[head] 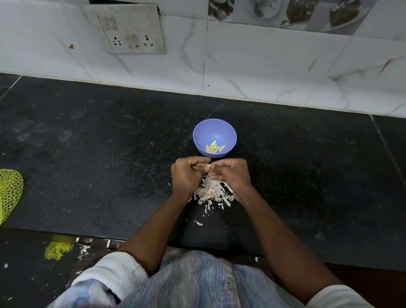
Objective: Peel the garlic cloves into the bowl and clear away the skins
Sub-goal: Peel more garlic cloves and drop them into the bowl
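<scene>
Both the left hand [186, 177] and right hand [232, 173] pinch a garlic clove [207, 168] just near of the bowl [214, 138]. Best to strip it over the skins [214, 193], then drop only the bare clove in.

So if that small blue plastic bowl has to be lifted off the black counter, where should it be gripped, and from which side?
Probably pinch the far rim of the small blue plastic bowl, coming from above. It stands upright and open, the peeled cloves lie low inside, and both hands crowd its near edge.
</scene>
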